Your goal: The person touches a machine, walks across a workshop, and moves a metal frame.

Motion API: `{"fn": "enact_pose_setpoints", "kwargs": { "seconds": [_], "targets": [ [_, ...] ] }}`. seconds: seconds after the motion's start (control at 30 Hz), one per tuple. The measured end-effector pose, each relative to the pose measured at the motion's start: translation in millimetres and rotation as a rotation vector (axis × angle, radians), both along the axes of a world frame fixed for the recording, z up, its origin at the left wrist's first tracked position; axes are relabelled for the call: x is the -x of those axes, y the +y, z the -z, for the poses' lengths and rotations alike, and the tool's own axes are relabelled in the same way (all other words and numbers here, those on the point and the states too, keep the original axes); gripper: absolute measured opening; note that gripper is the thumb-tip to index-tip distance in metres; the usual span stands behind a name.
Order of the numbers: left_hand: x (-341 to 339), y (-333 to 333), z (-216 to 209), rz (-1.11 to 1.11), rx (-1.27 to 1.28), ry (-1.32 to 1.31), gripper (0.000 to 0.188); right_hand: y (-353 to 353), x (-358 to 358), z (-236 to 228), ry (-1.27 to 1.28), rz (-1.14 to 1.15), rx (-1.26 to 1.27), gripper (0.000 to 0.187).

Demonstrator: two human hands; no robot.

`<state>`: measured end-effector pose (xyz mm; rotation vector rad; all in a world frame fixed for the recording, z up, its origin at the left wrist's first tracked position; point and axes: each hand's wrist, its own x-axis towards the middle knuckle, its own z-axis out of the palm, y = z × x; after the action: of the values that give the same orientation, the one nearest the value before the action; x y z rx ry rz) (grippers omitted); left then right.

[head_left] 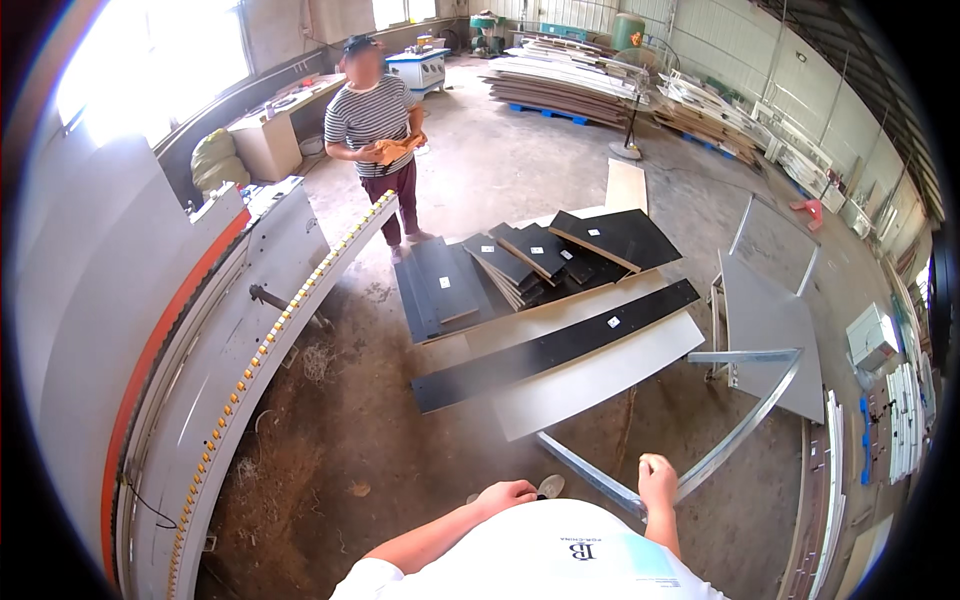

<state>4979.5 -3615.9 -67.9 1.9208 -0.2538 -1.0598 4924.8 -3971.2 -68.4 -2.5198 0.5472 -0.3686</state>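
Note:
My left hand is at the front of my white shirt, its fingers loosely bent and nothing seen in them. To the right, my right hand is closed in a loose fist above a bent metal tube frame. The tube passes behind that hand; whether they touch I cannot tell, and the inside of the fist is hidden. Beyond my hands lies a long black panel with a small white label, on top of a pale board. Behind it are several stacked black panels.
On the left stands a long machine with a row of yellow rollers. A person in a striped shirt stands beyond it, holding an orange cloth. A grey-topped table is to the right; board stacks rise at the back.

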Motion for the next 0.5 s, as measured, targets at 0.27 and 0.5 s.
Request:
{"fn": "enact_pose_setpoints", "kwargs": {
  "seconds": [0.27,0.5],
  "targets": [
    [0.2,1.3,10.8,-0.026,-0.013,-0.062,0.041,1.3,-1.6,4.7,0.218,-0.038,0.116,0.021],
    [0.8,-3.3,10.2,-0.049,0.022,-0.056,0.040,12.4,-7.9,-22.9,0.396,0.045,0.055,0.027]
  ]
}}
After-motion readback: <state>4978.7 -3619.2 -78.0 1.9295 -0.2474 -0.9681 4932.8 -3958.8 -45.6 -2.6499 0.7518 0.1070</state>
